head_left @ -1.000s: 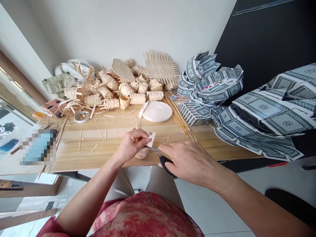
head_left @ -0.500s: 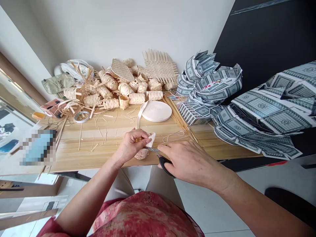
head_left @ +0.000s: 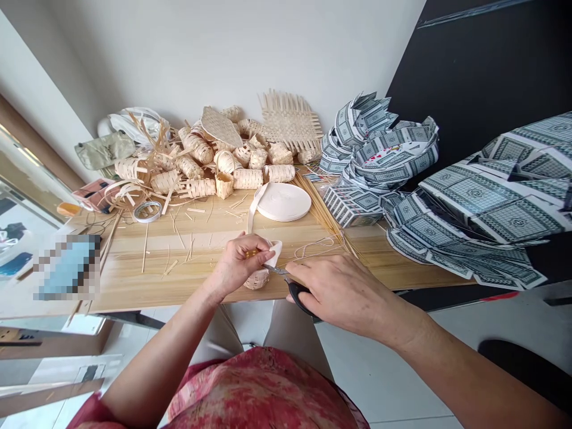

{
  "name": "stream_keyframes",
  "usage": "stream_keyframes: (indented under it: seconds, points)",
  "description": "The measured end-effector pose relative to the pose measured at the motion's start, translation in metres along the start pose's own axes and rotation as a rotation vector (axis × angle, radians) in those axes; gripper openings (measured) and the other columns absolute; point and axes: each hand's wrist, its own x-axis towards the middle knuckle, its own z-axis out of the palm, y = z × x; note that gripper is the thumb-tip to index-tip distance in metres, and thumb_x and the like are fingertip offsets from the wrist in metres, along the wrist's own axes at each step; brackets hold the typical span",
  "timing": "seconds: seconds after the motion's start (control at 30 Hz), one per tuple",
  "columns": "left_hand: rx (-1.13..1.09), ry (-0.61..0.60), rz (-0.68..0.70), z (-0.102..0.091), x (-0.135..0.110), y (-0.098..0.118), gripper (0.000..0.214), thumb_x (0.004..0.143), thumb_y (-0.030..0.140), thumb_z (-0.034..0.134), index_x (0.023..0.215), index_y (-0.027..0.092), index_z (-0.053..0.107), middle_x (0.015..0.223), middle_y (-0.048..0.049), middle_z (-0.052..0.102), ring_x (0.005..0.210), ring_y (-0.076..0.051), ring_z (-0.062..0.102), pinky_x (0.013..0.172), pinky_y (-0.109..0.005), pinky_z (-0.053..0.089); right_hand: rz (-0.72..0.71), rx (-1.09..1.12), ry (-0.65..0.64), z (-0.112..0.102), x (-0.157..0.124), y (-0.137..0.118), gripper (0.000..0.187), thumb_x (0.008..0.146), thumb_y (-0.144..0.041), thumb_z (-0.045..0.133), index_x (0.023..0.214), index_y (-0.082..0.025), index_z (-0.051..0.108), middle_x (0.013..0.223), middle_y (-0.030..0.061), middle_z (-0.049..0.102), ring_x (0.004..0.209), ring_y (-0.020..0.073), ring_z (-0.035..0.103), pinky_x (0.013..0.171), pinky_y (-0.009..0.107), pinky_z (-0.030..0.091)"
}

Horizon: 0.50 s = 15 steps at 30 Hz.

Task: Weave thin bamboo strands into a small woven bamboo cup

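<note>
We eased our right hand and the scissors slightly up and left, towards the small woven basket. Their black handle showed a little less beneath our fingers.

The small woven basket in your left hand is pale straw, plaited from flat strips. It sits at the near edge of the table, and only its rounded lower side shows below your fingers. A white ribbon rises from its top as a flat folded flap, pinched under your fingertips, and a length of it runs far to a flat coil. The scissors lie just right of the basket, with the black handles inside your right hand. Their metal blades point left and meet the ribbon just above the basket.
</note>
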Motion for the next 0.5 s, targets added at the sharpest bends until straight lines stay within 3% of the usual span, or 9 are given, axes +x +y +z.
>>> stream_keyframes:
  seconds: [0.17,0.37,0.5]
  points:
    - [-0.011,0.002,-0.020,0.0003,-0.0007,0.0008,0.027,0.076,0.041,0.063,0.064,0.016,0.062,0.072,-0.0050,0.062,0.074,-0.016,0.056,0.070,-0.028,0.044,0.008,-0.005,0.010,-0.0016,0.0005,-0.0017,0.009,0.079,-0.024,0.050,0.077,-0.019,0.057,0.075,0.0032,0.067,0.068,0.0190,0.061,0.054,0.029,0.020]
    - [0.001,0.003,0.012,-0.0001,-0.0017,0.0003,0.019,0.078,0.030,0.061,0.065,0.016,0.062,0.073,-0.0042,0.063,0.077,-0.016,0.057,0.079,-0.030,0.042,-0.008,-0.028,0.021,0.0017,0.0014,-0.0011,0.008,0.079,-0.022,0.050,0.078,-0.019,0.057,0.073,0.0024,0.067,0.067,0.0194,0.061,0.054,0.030,0.018]
    - [-0.014,0.015,-0.016,-0.0011,-0.0016,-0.0012,0.022,0.077,0.033,0.061,0.064,0.015,0.061,0.069,-0.0028,0.060,0.068,-0.013,0.054,0.069,-0.026,0.041,-0.017,-0.014,0.026,0.0033,0.0010,-0.0008,0.011,0.080,-0.017,0.047,0.083,-0.020,0.057,0.076,0.0021,0.067,0.067,0.0187,0.060,0.053,0.029,0.017]
